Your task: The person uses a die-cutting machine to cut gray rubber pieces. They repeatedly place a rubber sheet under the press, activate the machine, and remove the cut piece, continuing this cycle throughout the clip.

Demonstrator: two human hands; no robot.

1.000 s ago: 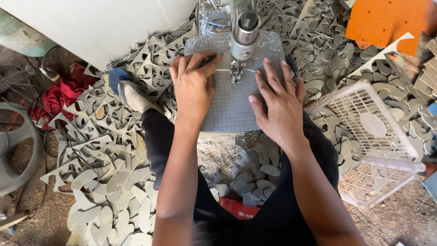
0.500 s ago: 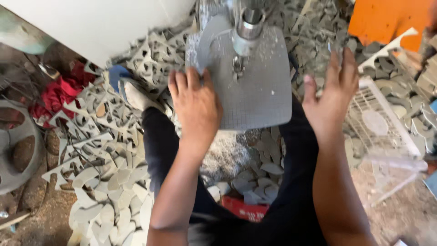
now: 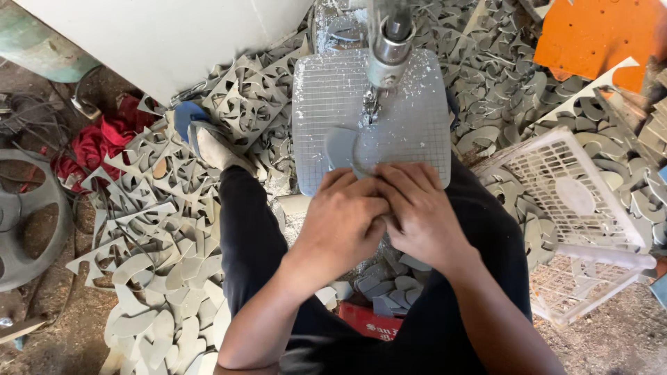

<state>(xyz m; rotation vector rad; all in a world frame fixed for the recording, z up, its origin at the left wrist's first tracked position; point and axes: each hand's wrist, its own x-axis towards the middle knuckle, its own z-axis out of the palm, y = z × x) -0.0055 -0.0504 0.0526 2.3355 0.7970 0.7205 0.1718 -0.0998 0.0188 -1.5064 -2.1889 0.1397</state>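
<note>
A: Far left, grey offcuts (image 3: 167, 229) litter the floor. Centre, 2 hands meet at the gridded table (image 3: 326, 90).

B: The left hand (image 3: 344, 226) pinches the flat grey piece (image 3: 342, 147), the right hand (image 3: 420, 212) grips it alongside, just below the blade (image 3: 372, 107).

A: Looks light and stiff; hold the edges, fingers off the blade. Right: white basket (image 3: 590, 208).

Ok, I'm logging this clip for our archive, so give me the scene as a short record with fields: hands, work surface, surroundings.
left hand: left hand on a grey cut-out piece, touching the right hand
right hand: right hand beside it at the near edge of the plate
work surface: gridded grey plate under a metal machine head, dusted with white chips
surroundings: grey offcuts across the floor; white plastic basket; orange board; red cloth
</note>
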